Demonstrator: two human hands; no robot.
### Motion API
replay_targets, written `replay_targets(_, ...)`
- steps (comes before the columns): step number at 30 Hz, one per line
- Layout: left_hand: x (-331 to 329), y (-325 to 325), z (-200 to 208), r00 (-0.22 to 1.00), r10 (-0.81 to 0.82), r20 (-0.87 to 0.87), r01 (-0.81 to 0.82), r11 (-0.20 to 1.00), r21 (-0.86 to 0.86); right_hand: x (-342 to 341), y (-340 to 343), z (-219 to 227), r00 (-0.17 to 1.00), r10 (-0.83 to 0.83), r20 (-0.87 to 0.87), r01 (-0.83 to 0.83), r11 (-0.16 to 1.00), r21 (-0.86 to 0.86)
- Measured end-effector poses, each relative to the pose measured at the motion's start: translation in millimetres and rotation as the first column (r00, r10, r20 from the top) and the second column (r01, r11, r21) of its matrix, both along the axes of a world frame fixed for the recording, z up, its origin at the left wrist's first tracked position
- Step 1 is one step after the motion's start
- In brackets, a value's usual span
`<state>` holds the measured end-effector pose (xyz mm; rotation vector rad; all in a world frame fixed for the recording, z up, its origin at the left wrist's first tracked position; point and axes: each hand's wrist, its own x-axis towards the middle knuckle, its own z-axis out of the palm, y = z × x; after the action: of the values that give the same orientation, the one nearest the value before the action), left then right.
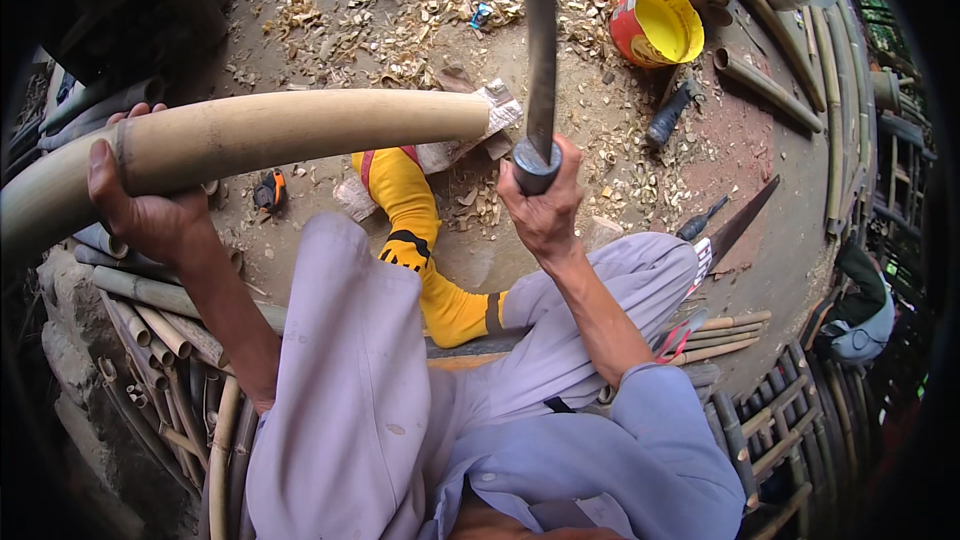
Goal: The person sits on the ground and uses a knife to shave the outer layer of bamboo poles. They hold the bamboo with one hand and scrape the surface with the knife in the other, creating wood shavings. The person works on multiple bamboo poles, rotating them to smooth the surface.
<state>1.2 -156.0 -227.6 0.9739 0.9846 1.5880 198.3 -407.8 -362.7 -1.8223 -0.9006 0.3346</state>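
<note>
bamboo (310, 130) is spanning the frame's left, left hand (155, 218) clasping it; right hand (545, 202), at centre, is clenching a long-bladed tool (539, 50).

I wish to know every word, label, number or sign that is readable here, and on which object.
No text is clear enough to quote.
Yellow fabric sock: black ankle marks, unreadable.
Round red bucket, yellow inside: outer markings too small.
White, red-marked piece beside the long pointed dark blade: too small.
Smooth pale bamboo pole; held dark metal blade: no visible text.
</note>
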Motion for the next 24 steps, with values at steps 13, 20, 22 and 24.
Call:
replay_targets(13,21,-7,20,0.987,-0.119,-0.105,0.12,0.993,0.012,13,9,15,0.998,-0.037,-0.041,0.039,0.999,0.027)
replay_targets(20,31,-11,30,0.98,-0.147,-0.134,0.15,0.989,0.01,19,-8,-50,0.97,0.06,-0.237,-0.158,0.894,-0.42)
replay_targets(22,30,-11,32,0.981,-0.153,-0.121,0.158,0.987,0.028,19,-7,-19,0.956,0.059,-0.288,-0.15,0.94,-0.308)
replay_targets(24,19,-11,28,0.976,-0.173,-0.13,0.179,0.983,0.036,16,-2,12,0.987,0.022,-0.157,-0.048,0.986,-0.16)
